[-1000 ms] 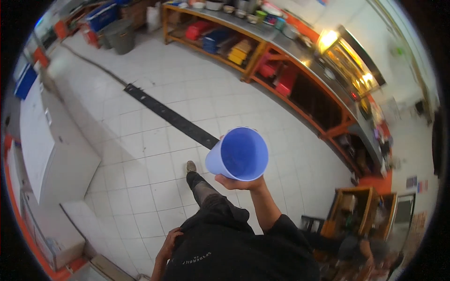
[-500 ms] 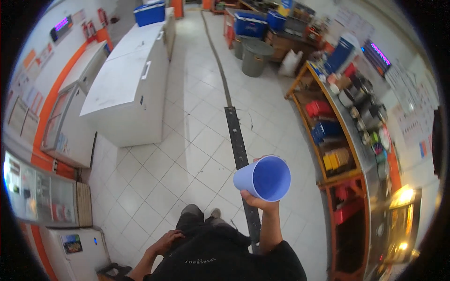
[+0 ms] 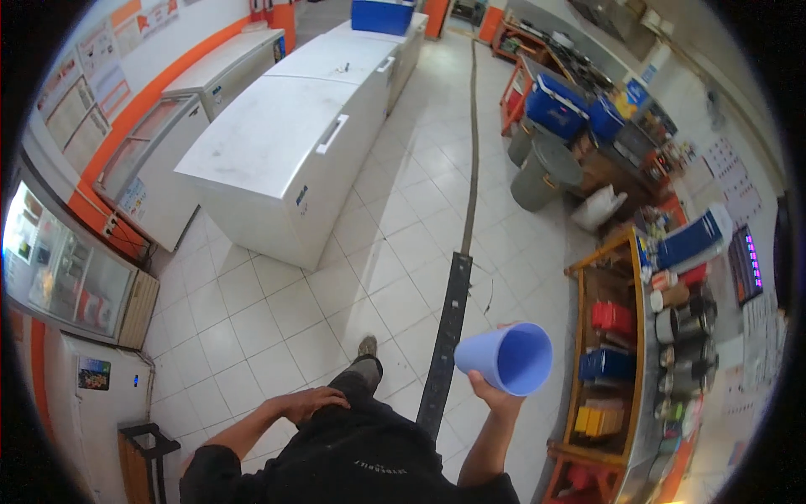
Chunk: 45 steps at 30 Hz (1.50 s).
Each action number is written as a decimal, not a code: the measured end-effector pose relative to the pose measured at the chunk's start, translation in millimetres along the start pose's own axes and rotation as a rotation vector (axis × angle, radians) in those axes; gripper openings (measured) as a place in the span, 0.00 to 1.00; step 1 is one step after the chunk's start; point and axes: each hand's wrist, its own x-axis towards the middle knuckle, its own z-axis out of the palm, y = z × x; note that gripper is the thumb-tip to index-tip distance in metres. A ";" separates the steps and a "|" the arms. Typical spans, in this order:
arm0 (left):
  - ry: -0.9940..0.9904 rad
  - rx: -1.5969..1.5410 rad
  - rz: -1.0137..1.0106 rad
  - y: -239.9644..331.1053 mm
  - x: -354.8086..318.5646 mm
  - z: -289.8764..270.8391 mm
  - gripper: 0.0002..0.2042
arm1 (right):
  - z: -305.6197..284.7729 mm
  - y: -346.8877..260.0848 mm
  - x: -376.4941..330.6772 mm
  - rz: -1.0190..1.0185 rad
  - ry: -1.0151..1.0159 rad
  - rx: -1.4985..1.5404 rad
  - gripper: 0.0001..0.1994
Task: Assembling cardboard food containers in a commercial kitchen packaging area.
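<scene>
A plain lavender-blue cup (image 3: pixel 478 354) is in my right hand (image 3: pixel 495 395), out in front of me over the floor. Its mouth is tipped toward me and to the right, and only its blue inside shows. My thumb lies along the near side of the cup; most of the other fingers are hidden behind it. My left hand (image 3: pixel 317 405) rests on my left thigh, its fingers stretched out over the dark trousers, with nothing in it.
A long white chest freezer (image 3: pixel 252 126) stands ahead on the left. A dark drain strip (image 3: pixel 443 323) crosses the tiled floor. Right of me is an orange-framed shelf (image 3: pixel 625 323) with coloured bins. Grey trash bins (image 3: pixel 546 176) stand farther off. A glass-door fridge (image 3: pixel 71 260) is at left.
My view has swung leftward, so the freezer and shelf sit farther right in it. One foot has come forward. The cup stays in my right hand, my left hand on the thigh.
</scene>
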 end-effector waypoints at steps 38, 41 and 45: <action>0.370 -0.616 -1.600 -252.0 446.0 -316.2 0.31 | 3.6 551.1 771.7 0.140 -0.178 0.183 0.46; 0.437 -0.607 -1.634 -254.2 484.7 -362.7 0.29 | 4.6 603.0 826.6 0.154 -0.165 0.193 0.45; 0.633 -0.525 -1.517 -334.5 584.1 -517.6 0.26 | 9.0 667.8 905.5 0.234 -0.074 0.027 0.43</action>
